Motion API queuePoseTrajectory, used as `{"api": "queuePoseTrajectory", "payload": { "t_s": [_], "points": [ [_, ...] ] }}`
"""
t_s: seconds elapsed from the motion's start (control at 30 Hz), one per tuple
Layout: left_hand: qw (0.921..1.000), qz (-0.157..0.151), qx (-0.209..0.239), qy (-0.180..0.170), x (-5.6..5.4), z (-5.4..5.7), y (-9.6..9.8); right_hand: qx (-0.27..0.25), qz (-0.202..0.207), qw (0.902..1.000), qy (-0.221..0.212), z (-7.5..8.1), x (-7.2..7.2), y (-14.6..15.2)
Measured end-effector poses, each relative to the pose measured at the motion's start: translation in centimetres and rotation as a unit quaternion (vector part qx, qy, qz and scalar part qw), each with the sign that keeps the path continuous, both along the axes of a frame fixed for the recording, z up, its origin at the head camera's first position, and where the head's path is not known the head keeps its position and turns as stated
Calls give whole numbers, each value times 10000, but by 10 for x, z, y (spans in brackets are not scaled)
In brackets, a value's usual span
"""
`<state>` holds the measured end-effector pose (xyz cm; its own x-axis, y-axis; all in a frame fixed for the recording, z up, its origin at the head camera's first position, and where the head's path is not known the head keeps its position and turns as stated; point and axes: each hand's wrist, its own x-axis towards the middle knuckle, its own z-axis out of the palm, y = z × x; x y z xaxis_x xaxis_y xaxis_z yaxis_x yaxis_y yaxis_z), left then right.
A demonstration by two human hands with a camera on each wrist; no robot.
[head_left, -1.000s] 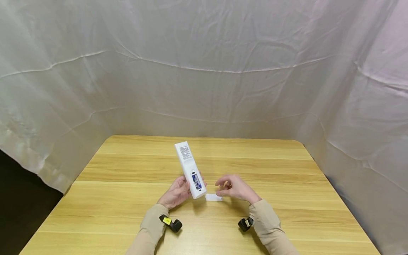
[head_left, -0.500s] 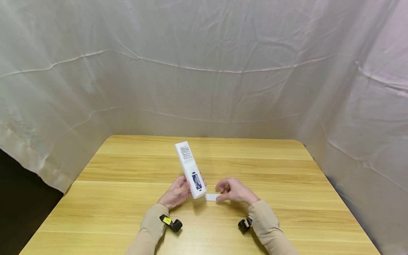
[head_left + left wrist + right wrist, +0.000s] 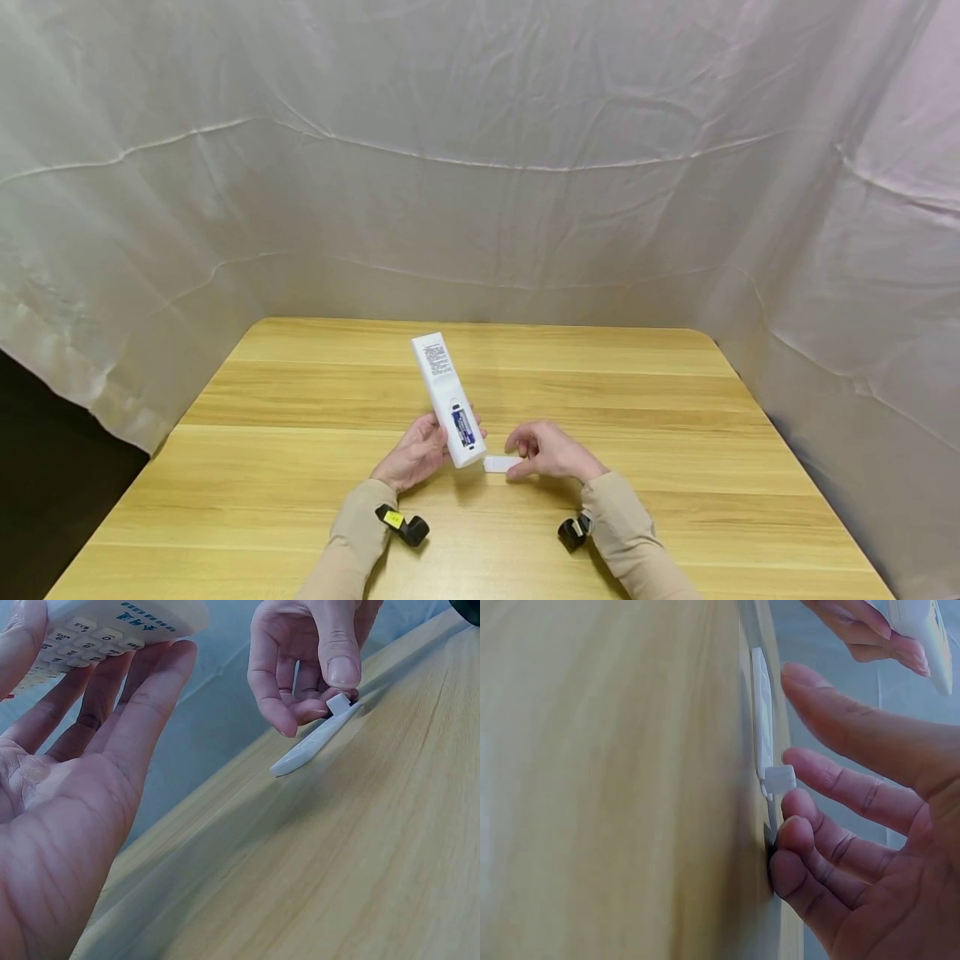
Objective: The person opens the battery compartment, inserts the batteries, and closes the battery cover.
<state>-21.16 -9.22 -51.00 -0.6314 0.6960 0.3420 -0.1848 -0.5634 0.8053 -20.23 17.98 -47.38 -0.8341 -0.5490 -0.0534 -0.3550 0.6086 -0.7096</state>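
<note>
My left hand (image 3: 415, 454) grips a white remote control (image 3: 441, 385) near its lower end, tilted above the table with its back towards me. Its battery compartment is uncovered, and blue-wrapped batteries (image 3: 463, 427) show inside. In the left wrist view the keypad (image 3: 90, 641) faces downward over my fingers. A white battery cover (image 3: 499, 464) with a small raised tab (image 3: 781, 778) lies on the table beside the remote's lower end. My right hand (image 3: 555, 450) is over the cover's right end, thumb and loosely bent fingers to either side; the right wrist view shows a gap between thumb and cover.
The wooden table (image 3: 637, 383) spreads around both hands. Pale fabric curtains (image 3: 480, 167) enclose its back and sides. Each sleeve carries a black wrist camera, the left one (image 3: 402, 526) and the right one (image 3: 576, 531).
My right hand has lowered slightly onto the cover's right end, its thumb coming to the near side and parting from the fingers. The left hand and remote control have stayed still.
</note>
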Motion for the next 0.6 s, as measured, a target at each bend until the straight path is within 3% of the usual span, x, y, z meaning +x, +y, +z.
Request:
{"api": "queuePoseTrajectory", "payload": {
  "t_s": [0.3,0.6],
  "points": [
    [9999,20,1,153,0,0,0,238,-113,9995,147,0,3,-5],
    [9999,59,-16,84,0,-1,1,496,-391,9975,315,-1,6,-10]
  ]
}}
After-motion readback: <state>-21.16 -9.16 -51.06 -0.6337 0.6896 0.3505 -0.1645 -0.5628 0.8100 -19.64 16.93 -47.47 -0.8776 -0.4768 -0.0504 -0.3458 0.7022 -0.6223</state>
